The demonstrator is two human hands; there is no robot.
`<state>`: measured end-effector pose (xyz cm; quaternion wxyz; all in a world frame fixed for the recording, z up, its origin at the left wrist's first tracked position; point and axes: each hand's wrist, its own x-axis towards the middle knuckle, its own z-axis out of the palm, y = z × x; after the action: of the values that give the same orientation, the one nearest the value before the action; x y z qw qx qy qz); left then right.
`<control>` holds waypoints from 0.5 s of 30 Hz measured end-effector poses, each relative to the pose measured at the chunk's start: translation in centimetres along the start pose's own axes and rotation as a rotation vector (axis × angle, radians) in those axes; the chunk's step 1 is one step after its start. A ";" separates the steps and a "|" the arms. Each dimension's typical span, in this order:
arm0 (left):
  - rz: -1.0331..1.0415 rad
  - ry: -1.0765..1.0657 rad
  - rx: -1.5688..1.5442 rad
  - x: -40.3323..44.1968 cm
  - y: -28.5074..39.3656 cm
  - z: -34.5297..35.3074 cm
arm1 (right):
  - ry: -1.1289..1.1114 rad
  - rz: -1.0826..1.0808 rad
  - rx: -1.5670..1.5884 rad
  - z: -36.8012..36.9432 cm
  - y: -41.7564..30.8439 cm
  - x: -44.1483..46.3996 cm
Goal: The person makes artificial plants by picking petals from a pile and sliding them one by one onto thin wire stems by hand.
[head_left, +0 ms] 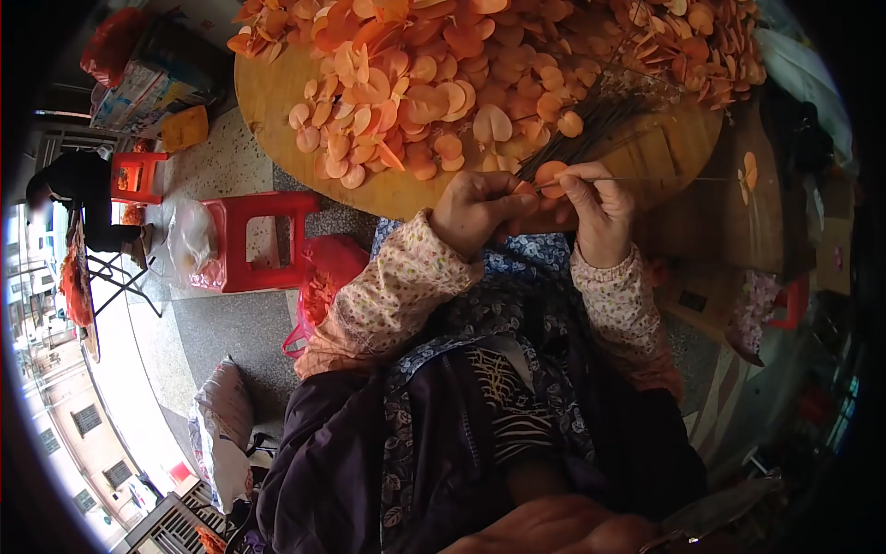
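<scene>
My left hand is closed in a pinch on an orange artificial leaf near the table's front edge. Close beside it, my right hand pinches a thin stem that runs out to the right. Small orange leaves sit at the stem's far end. Another round orange leaf shows between the two hands; which hand holds it is unclear. Just beyond my hands lies a bundle of dark bare stems.
A heap of orange artificial leaves covers much of the round wooden table. Red stools and a red bag stand to the left. A person in dark clothes is farther left. A white sack rests on the floor.
</scene>
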<state>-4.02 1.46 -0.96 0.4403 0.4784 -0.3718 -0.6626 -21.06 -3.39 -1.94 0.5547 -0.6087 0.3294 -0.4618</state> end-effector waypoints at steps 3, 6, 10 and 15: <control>-0.020 0.011 0.004 0.0 0.1 0.1 | 0.015 -0.012 -0.027 0.0 0.2 -0.2; -0.029 0.033 0.001 -0.1 0.0 0.3 | 0.004 -0.116 -0.152 0.1 0.1 -0.3; 0.036 0.095 0.050 -0.2 -0.8 0.9 | -0.009 -0.408 -0.382 0.6 0.4 -0.3; 0.172 0.155 0.200 -0.6 -1.1 1.7 | -0.017 -0.473 -0.388 1.1 1.3 -0.7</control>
<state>-5.79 2.51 -1.37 0.4730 0.5359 -0.4404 -0.5433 -20.10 -2.59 -3.33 0.3080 -0.7669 0.2560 -0.5014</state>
